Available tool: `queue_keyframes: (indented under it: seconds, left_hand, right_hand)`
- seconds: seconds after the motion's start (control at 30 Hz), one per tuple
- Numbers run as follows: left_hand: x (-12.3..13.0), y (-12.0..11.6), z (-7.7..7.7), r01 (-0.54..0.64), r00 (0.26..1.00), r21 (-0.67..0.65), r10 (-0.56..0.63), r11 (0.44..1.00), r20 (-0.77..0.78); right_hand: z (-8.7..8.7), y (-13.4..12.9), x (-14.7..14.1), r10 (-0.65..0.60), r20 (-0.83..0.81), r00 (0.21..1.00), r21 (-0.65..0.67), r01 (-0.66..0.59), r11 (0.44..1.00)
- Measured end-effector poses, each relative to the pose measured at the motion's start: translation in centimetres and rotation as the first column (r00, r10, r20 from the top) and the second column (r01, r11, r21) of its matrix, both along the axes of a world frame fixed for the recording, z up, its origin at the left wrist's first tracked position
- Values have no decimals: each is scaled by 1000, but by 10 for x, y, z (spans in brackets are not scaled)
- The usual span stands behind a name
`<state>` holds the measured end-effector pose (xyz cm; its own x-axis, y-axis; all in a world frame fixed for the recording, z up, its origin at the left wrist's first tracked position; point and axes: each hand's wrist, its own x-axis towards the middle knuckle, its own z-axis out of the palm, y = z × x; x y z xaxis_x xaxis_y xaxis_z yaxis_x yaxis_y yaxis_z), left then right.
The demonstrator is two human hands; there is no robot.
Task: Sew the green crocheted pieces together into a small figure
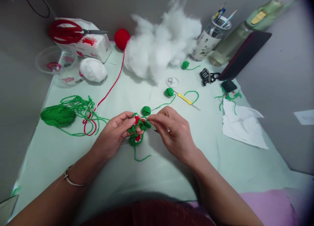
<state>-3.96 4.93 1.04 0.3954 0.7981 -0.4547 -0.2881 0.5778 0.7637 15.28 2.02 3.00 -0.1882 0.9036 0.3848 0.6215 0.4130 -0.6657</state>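
Note:
My left hand pinches a small crocheted piece in green, red and white, with a loose green yarn tail hanging below it. From the right, my right hand grips a thin metal tool whose tip meets the top of the piece. Whether that tool is a needle or a hook cannot be made out. Just beyond the fingers sits a green crocheted ball. A second green ball lies farther back, beside a yellow-handled crochet hook.
White stuffing is heaped at the back, beside a red yarn ball. Green yarn and white yarn lie left, near red scissors. At right are a pencil jar, a bottle and crumpled paper.

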Motion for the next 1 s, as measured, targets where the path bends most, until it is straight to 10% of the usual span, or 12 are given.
queue_keyframes:
  seconds: [1.0]
  left_hand:
    - [-2,0,-2,23,995,52,-17,998,-100]
  right_hand:
    - [5,-1,1,84,118,989,-40,-80,996]
